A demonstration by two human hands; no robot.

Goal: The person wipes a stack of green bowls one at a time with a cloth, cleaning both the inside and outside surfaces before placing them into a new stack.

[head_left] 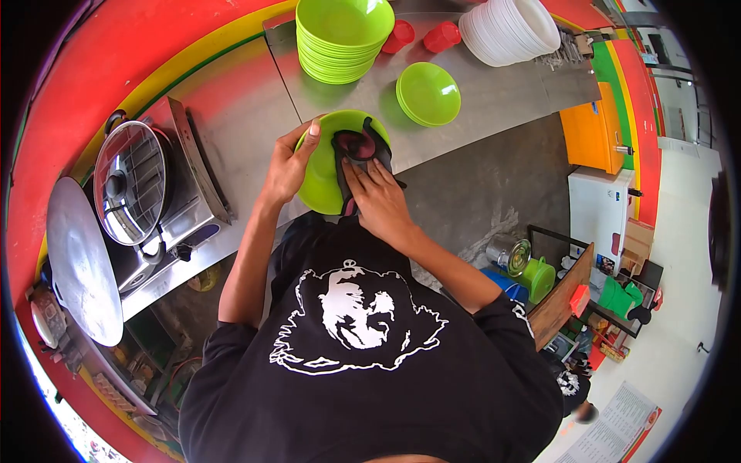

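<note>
Two bare hands met at a green bowl [316, 181] in the upper middle of the frame, seen against the steel tabletop [239, 100]. The left hand [295, 163] had its fingers clamped on the rim, thumb uppermost. The right hand [377, 194] pressed a dark cloth [359, 148] inside the bowl, fingers stretched out, slightly apart. Good wiping seemed to need a steady rim grip and even pressure — out to the edge, not just the middle. A tall stack of green bowls [340, 62] stood at top centre — a short stack [428, 94] lower right of it.
</note>
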